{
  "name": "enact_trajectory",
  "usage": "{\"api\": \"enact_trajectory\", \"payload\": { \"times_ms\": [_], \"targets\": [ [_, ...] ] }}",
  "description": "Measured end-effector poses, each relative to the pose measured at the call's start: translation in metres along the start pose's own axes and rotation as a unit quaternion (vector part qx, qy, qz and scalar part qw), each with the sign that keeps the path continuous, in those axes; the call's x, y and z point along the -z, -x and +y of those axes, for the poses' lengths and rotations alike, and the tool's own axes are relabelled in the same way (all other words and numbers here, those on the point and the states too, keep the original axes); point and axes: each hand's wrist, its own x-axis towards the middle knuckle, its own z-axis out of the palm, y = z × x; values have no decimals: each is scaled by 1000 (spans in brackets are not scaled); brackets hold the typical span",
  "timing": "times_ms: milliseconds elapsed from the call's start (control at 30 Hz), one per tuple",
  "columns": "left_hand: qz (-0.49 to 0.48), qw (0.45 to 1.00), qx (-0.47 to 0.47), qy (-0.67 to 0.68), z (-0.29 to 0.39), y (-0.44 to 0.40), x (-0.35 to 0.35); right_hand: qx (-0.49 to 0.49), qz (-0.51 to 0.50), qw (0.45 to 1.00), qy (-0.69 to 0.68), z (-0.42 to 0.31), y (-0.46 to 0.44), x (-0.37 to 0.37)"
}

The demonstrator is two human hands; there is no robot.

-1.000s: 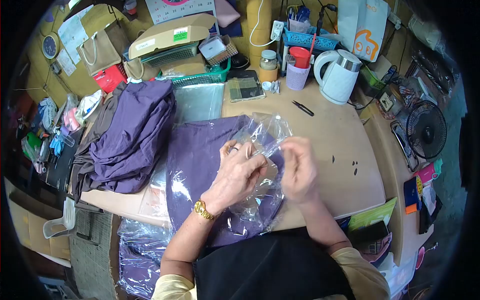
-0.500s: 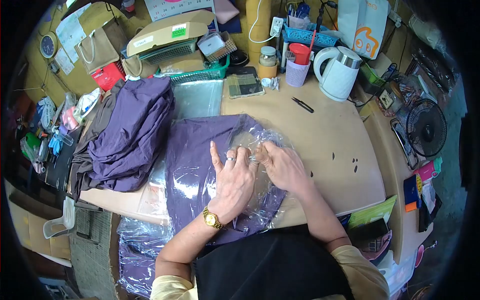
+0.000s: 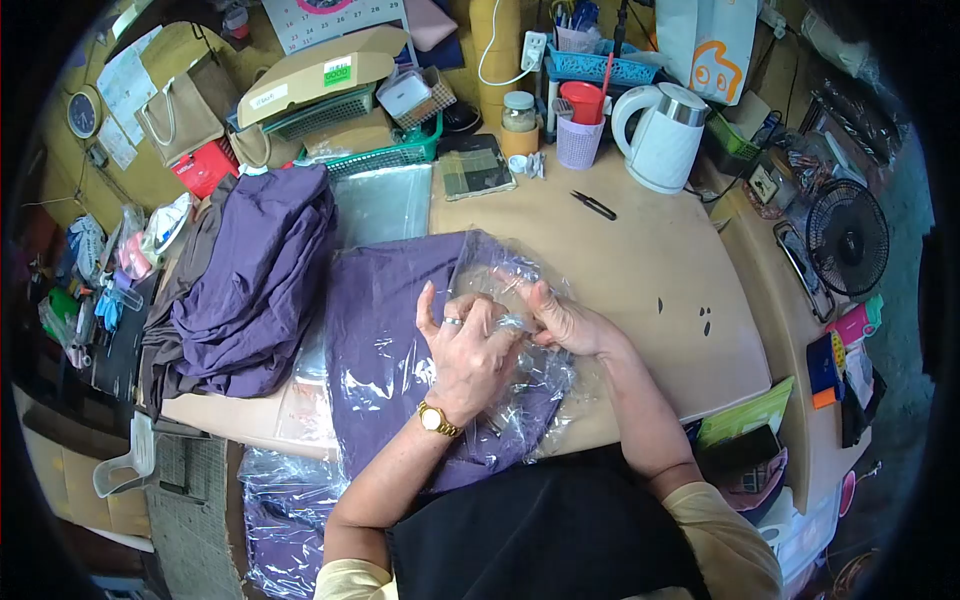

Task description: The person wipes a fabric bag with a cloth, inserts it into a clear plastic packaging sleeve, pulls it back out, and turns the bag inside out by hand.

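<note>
A folded purple garment (image 3: 385, 300) lies on the table inside a clear plastic bag (image 3: 545, 385), whose loose film is bunched at the right side. My left hand (image 3: 470, 345), with a ring and a gold watch, pinches this film between thumb and fingers, its little finger held out. Against its fingertips, my right hand (image 3: 568, 322) grips the film too, thumb raised and some fingers partly behind the plastic. Left of the bag is a heap of loose purple cloth (image 3: 250, 290). Beyond the hands lie small black thread snips (image 3: 594, 205).
A white kettle (image 3: 662, 140), a lilac cup (image 3: 578, 143) and a glass jar (image 3: 519, 112) stand along the back. Stacked baskets (image 3: 390, 152) fill the back left. A black fan (image 3: 848, 238) is at the right. More bagged purple cloth (image 3: 290, 535) sits below the table's front edge.
My right hand has turned, its thumb now up and its palm more toward the left hand. The film has shifted between the hands. The whole view has moved slightly.
</note>
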Motion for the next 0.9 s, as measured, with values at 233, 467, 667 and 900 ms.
{"api": "enact_trajectory", "payload": {
  "times_ms": [233, 467, 667, 900],
  "targets": [
    [-42, 991, 78, 96, 10, -7, 28, 73, 63, 992, -86, -9, 8, 7],
    [-134, 900, 208, 358, -2, 11, 40, 201, 214, 919, -263, 4, 15, 10],
    [-183, 837, 263, 443, -14, 10, 43, 177, 160, 964, -116, -16, 31, -7],
    [-143, 917, 236, 287, 15, -11, 74, 317, 209, 889, 257, -25, 32, -44]
  ]
}}
